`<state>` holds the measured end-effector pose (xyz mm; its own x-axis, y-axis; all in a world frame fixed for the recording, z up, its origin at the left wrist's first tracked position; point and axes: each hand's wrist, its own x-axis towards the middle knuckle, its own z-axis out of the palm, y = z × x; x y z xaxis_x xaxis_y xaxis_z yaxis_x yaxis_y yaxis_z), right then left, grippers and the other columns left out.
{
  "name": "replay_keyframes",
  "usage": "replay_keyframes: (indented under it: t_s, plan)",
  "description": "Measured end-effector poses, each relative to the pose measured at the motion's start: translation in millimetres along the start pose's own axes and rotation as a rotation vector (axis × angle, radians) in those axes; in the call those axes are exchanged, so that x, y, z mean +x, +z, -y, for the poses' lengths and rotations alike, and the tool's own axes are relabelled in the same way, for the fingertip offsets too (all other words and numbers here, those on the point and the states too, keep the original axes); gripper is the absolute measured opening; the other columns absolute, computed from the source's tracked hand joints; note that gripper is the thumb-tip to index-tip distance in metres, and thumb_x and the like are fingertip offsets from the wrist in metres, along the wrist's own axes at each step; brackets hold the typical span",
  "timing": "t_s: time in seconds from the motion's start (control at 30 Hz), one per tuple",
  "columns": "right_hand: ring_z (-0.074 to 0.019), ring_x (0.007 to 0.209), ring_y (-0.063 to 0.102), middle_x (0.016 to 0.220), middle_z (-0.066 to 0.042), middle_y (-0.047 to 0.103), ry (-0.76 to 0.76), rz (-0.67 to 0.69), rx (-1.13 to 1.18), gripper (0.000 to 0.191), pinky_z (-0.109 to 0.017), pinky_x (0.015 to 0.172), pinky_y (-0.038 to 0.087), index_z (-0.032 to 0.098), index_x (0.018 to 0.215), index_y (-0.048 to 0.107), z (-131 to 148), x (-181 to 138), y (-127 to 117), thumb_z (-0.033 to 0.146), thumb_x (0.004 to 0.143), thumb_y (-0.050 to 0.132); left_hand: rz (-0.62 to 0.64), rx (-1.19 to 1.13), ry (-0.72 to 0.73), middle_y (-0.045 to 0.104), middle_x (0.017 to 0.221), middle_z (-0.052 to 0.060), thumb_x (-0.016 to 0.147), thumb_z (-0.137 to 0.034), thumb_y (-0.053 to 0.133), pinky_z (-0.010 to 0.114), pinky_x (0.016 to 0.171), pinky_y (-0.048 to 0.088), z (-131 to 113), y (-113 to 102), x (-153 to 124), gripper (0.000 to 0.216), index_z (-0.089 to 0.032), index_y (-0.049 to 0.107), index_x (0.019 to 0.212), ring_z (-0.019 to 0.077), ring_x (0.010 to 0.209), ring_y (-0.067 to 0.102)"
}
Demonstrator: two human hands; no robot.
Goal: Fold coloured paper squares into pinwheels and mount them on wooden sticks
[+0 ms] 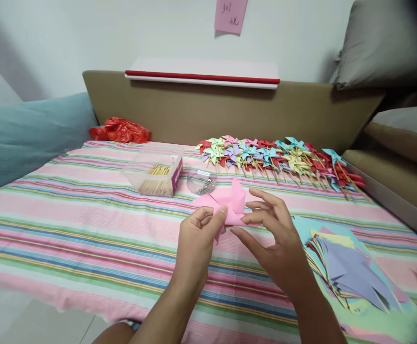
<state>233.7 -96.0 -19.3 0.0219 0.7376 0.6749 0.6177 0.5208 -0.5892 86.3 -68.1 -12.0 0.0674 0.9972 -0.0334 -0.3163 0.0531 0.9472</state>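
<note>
A pink paper pinwheel point(235, 198), without a stick that I can see, is held up over the striped cloth. My left hand point(203, 227) pinches its middle, the thumb pressed on the folded points in front. To the right, my right hand point(271, 229) has its fingers spread and curved, with fingertips close to the lower right blade; whether they touch it I cannot tell. Just behind the pinwheel stands a small round clear container point(194, 184) with little silvery pins in it. Left of that is a clear plastic box point(133, 172) holding many thin wooden sticks.
Finished pinwheels on sticks point(266, 155) lie in a colourful heap at the back right. Cut coloured paper sheets point(352, 267) are piled at the right. A red plastic bag point(122, 130) sits at the back left, near a blue cushion point(32, 134). Striped cloth point(68, 210) covers the surface.
</note>
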Motion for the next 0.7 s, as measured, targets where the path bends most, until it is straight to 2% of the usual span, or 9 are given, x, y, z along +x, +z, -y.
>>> replay_keyframes:
  t_s: [0.1, 0.17, 0.27, 0.33, 0.43, 0.53, 0.6, 0.63, 0.7]
  plan:
    - [-0.0302, 0.127, 0.055, 0.132, -0.010, 0.058, 0.048, -0.012, -0.027, 0.019, -0.052, 0.104, 0.047, 0.028, 0.101, 0.069, -4, -1, -3, 0.039, 0.085, 0.075, -0.011, 0.020, -0.018, 0.049, 0.059, -0.004, 0.083, -0.046, 0.074, 0.024, 0.056, 0.025, 4, -11, 3, 0.041, -0.017, 0.053, 0.063, 0.0095, 0.056, 0.037]
    - [-0.0302, 0.130, 0.053, 0.128, -0.009, 0.062, 0.103, -0.082, -0.022, 0.018, -0.051, 0.102, 0.047, 0.029, 0.102, 0.069, -12, -3, -3, 0.042, 0.089, 0.069, 0.005, 0.025, -0.045, 0.049, 0.057, -0.003, 0.083, -0.048, 0.074, 0.024, 0.055, 0.025, 11, -20, 7, 0.043, -0.016, 0.053, 0.061, 0.0094, 0.055, 0.036]
    - [-0.0296, 0.126, 0.056, 0.130, -0.009, 0.063, 0.311, -0.202, -0.022, 0.023, -0.048, 0.096, 0.049, 0.027, 0.096, 0.070, -33, -8, 1, 0.047, 0.094, 0.059, 0.064, -0.065, -0.115, 0.047, 0.054, -0.004, 0.081, -0.048, 0.075, 0.024, 0.057, 0.029, 20, -29, 12, 0.046, -0.017, 0.050, 0.057, 0.0107, 0.055, 0.040]
    - [-0.0298, 0.117, 0.062, 0.124, -0.009, 0.067, 0.438, -0.208, -0.041, 0.028, -0.047, 0.094, 0.050, 0.025, 0.093, 0.071, -50, -7, 5, 0.051, 0.092, 0.059, 0.165, -0.119, -0.174, 0.049, 0.054, -0.003, 0.079, -0.050, 0.076, 0.025, 0.057, 0.031, 23, -31, 12, 0.045, -0.018, 0.052, 0.059, 0.0119, 0.056, 0.044]
    - [-0.0275, 0.101, 0.067, 0.108, -0.008, 0.072, 0.474, -0.097, -0.073, 0.029, -0.043, 0.087, 0.052, 0.024, 0.097, 0.070, -68, 9, 12, 0.051, 0.090, 0.061, 0.337, -0.178, -0.208, 0.054, 0.058, 0.000, 0.081, -0.052, 0.074, 0.025, 0.057, 0.030, 22, -29, 5, 0.044, -0.016, 0.056, 0.061, 0.0111, 0.056, 0.044]
    - [-0.0249, 0.095, 0.066, 0.098, -0.007, 0.072, 0.243, 0.034, -0.202, 0.025, -0.040, 0.085, 0.052, 0.023, 0.092, 0.069, -70, 49, 27, 0.045, 0.093, 0.058, 0.520, -0.303, -0.244, 0.052, 0.059, -0.001, 0.079, -0.054, 0.075, 0.025, 0.054, 0.027, 23, -27, -2, 0.045, -0.016, 0.057, 0.064, 0.0091, 0.054, 0.041]
    - [-0.0254, 0.105, 0.063, 0.107, -0.009, 0.070, 0.062, 0.230, -0.287, 0.024, -0.043, 0.094, 0.048, 0.022, 0.100, 0.070, -68, 84, 46, 0.038, 0.096, 0.053, 0.605, -0.393, -0.272, 0.051, 0.061, -0.001, 0.076, -0.054, 0.078, 0.024, 0.053, 0.026, 23, -28, -4, 0.045, -0.015, 0.057, 0.067, 0.0077, 0.054, 0.037]
    - [-0.0250, 0.112, 0.061, 0.113, -0.010, 0.069, 0.029, 0.390, -0.330, 0.024, -0.044, 0.100, 0.045, 0.021, 0.104, 0.070, -68, 102, 58, 0.033, 0.098, 0.049, 0.622, -0.424, -0.278, 0.050, 0.062, -0.001, 0.076, -0.053, 0.078, 0.024, 0.053, 0.025, 23, -28, -4, 0.045, -0.015, 0.057, 0.068, 0.0073, 0.054, 0.036]
    - [-0.0218, 0.110, 0.062, 0.117, -0.008, 0.070, 0.038, 0.587, -0.352, 0.021, -0.039, 0.100, 0.045, 0.021, 0.101, 0.072, -72, 134, 86, 0.026, 0.096, 0.052, 0.615, -0.451, -0.281, 0.049, 0.061, -0.002, 0.076, -0.054, 0.078, 0.024, 0.052, 0.025, 22, -29, -2, 0.044, -0.015, 0.058, 0.069, 0.0069, 0.054, 0.036]
